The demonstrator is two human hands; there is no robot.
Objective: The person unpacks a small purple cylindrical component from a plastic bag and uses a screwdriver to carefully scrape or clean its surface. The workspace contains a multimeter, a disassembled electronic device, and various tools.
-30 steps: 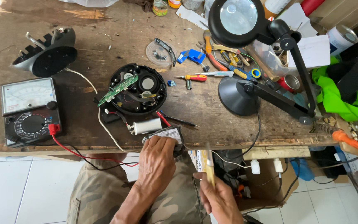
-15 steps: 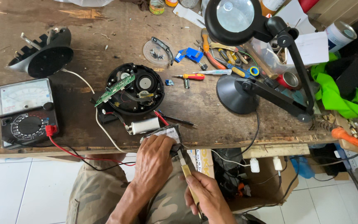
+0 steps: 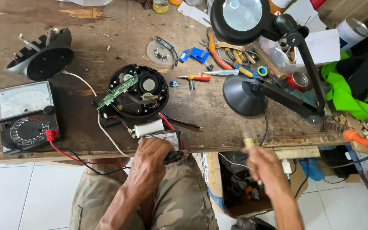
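My left hand (image 3: 150, 164) rests over a small grey battery-like pack (image 3: 167, 138) at the near edge of the wooden workbench (image 3: 86, 25), gripping it. Just behind it lie a white cylindrical part (image 3: 149, 127) and a round black opened device (image 3: 138, 90) with a green circuit board (image 3: 116, 91) tilted across it. My right hand (image 3: 265, 167) is blurred, off the bench edge to the right, holding a slim tool with a pale yellowish handle (image 3: 248, 142) that points up toward the bench.
An analog multimeter (image 3: 25, 115) with a red lead sits at the near left. A black fan-like housing (image 3: 43, 55) lies behind it. A black magnifier lamp (image 3: 273, 76) stands at right, beside screwdrivers, pliers and tape. A cardboard box (image 3: 218, 187) sits under the bench.
My right hand has swung with the tool from beside my left hand out to the right and upward. The view has shifted slightly. My left hand stays on the pack.
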